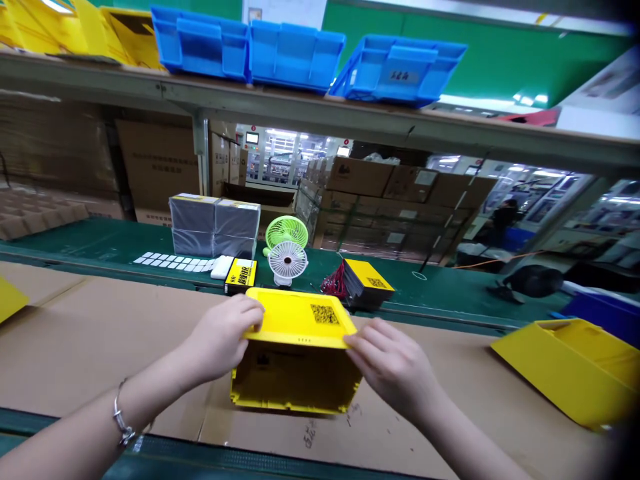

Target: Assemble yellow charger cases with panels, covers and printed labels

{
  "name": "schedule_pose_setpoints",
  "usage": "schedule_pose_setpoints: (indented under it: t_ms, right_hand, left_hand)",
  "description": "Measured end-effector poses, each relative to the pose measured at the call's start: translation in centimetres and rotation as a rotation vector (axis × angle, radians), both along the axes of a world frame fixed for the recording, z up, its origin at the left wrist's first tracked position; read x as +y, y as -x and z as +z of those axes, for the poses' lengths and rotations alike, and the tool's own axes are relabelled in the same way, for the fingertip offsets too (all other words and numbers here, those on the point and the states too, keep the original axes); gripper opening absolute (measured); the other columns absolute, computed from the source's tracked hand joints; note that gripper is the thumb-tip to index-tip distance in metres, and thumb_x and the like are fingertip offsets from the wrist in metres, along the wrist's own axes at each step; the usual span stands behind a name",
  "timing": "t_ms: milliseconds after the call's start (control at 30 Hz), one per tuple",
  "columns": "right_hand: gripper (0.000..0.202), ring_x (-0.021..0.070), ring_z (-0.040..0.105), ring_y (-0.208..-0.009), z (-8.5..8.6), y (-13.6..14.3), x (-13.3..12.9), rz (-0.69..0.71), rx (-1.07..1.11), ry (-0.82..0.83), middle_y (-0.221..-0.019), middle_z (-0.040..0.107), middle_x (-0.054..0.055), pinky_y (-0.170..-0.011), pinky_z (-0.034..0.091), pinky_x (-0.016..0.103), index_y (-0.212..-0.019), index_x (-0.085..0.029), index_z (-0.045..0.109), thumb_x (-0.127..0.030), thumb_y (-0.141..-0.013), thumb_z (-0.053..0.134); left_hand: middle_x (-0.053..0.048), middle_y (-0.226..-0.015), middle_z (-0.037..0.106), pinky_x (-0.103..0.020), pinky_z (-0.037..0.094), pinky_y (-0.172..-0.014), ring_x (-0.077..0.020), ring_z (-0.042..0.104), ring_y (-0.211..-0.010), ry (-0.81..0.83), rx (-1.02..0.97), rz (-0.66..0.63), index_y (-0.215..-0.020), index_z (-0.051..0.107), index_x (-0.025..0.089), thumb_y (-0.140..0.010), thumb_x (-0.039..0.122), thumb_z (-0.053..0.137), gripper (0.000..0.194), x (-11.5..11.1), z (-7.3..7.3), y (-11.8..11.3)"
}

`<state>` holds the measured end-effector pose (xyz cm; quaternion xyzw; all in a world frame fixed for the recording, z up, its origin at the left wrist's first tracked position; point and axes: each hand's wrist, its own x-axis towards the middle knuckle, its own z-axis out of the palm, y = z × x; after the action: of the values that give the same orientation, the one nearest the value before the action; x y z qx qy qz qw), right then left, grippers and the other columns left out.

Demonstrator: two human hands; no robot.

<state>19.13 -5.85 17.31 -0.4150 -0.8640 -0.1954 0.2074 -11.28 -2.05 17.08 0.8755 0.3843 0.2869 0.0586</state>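
Yellow panel [287,319], one: lies above a yellow housing [295,404] on the cardboard-covered worktop [145,333]; contact unclear. Probably light, stiff, smooth; best held by opposite edges. Left hand [223,335]: fingers curl over left edge. Right hand [393,361]: fingers pinch right corner.

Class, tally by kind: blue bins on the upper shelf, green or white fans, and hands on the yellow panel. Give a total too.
Blue bins: 3
Fans (green fan, white fan): 2
Hands (left hand, right hand): 2
Total: 7
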Motion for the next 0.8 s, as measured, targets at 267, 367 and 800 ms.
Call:
schedule_pose_setpoints:
  t_ms: [267,367,800]
  right_hand:
    - [0.021,0.0227,0.052,-0.099,-0.8,0.2,1.1,-0.095,0.376,0.416,-0.098,0.061,0.005,-0.089,0.043,0.039,-0.090,-0.025,0.065,-0.043,-0.079,0.063]
    - [0.044,0.0264,0.043,-0.117,-1.7,0.7,3.9,-0.285,0.666,0.556,-0.124,0.051,0.005,-0.101,0.033,0.046,-0.113,-0.027,0.059,-0.044,-0.073,0.068]
    - [0.041,0.0234,0.063,-0.091,-3.7,1.2,6.3,-0.157,1.138,0.941,-0.107,0.063,0.007,-0.074,0.053,0.035,-0.109,-0.020,0.057,-0.038,-0.073,0.062]
  left_hand:
    - [-0.002,-0.151,0.020,-0.050,0.009,-0.111,-0.0307,0.009,-0.138,0.661,-0.174,-0.118,-0.132,0.041,0.032,-0.065,0.040,0.072,0.074,1.7,-1.0,0.6]
    - [-0.010,-0.139,0.042,-0.047,0.027,-0.106,-0.0328,0.036,-0.128,0.729,-0.472,0.129,-0.121,0.052,0.024,-0.066,0.044,0.069,0.060,4.1,-1.8,-1.5]
    - [-0.005,-0.090,0.068,-0.034,0.053,-0.073,-0.0227,0.067,-0.082,0.994,-0.821,0.066,-0.096,0.052,0.020,-0.070,0.034,0.060,0.031,5.2,-4.0,-2.7]
